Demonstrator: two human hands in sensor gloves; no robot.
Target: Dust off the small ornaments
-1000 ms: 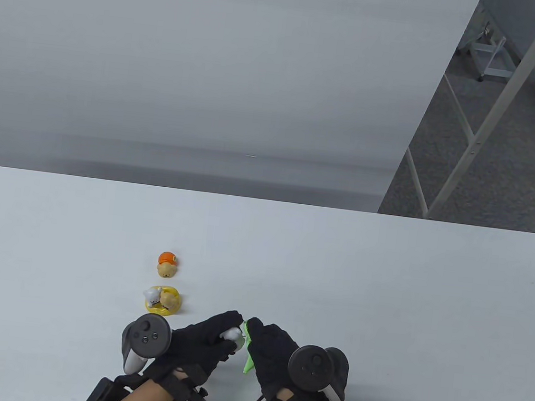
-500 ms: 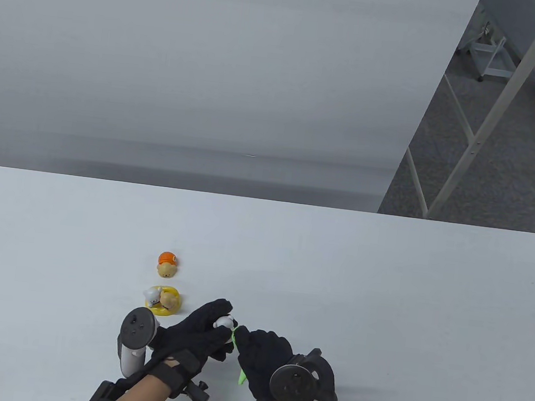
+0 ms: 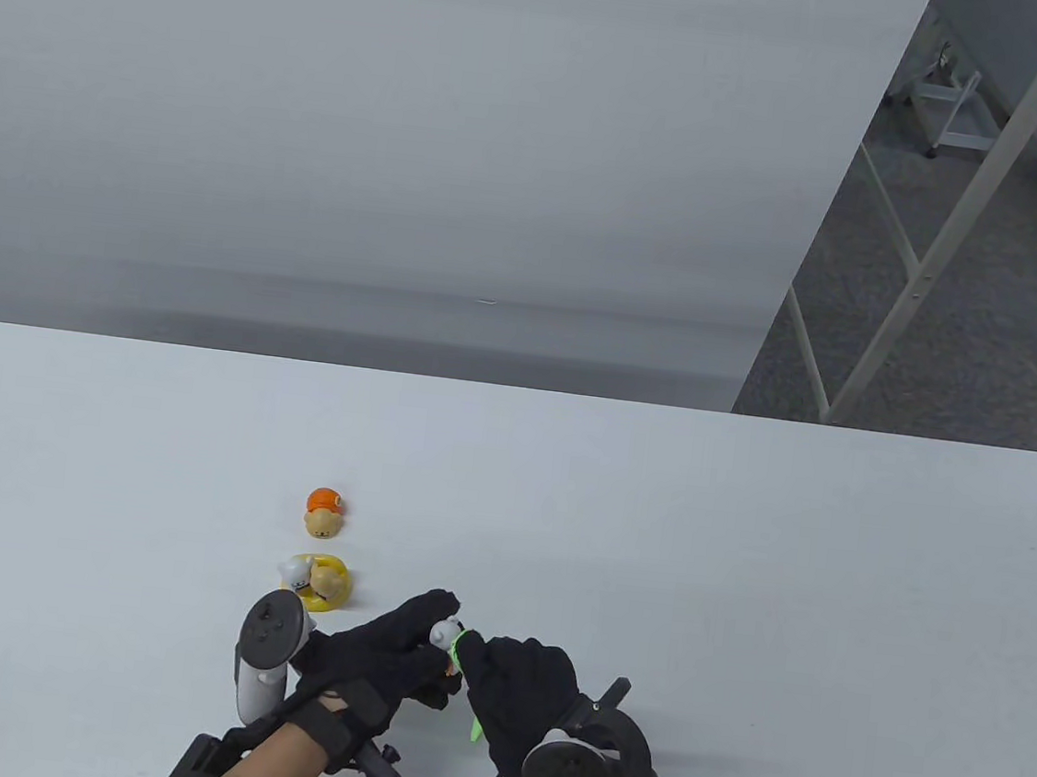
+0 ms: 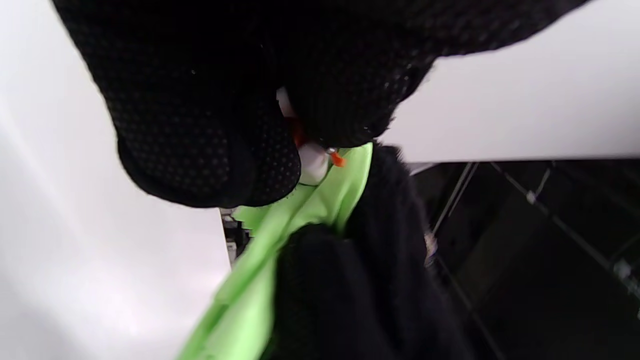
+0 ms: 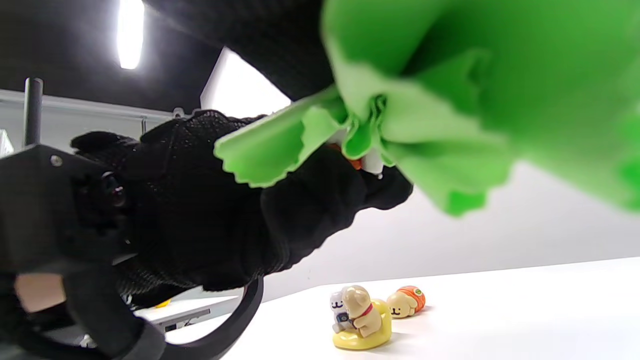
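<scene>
My left hand (image 3: 399, 644) holds a small white ornament (image 3: 445, 631) with orange bits (image 4: 312, 162) between thumb and fingers, above the table near its front edge. My right hand (image 3: 511, 684) grips a bright green cloth (image 3: 457, 649) and presses it against that ornament (image 5: 372, 161); the cloth's tail hangs below the hand (image 3: 475, 729). Two other ornaments stand on the table to the left: an orange-capped tan dog (image 3: 324, 513) and a yellow ring with a white and a tan figure (image 3: 316, 581). Both show in the right wrist view (image 5: 406, 302) (image 5: 360, 320).
The white table (image 3: 740, 569) ends at a far edge with a grey partition wall (image 3: 417, 119) behind it. A metal frame (image 3: 920, 264) stands on grey carpet at the far right.
Both hands have drifted slightly left and toward the front edge. The right hand has rolled its tracker toward the camera, working the cloth on the white ornament. The two table ornaments have not moved.
</scene>
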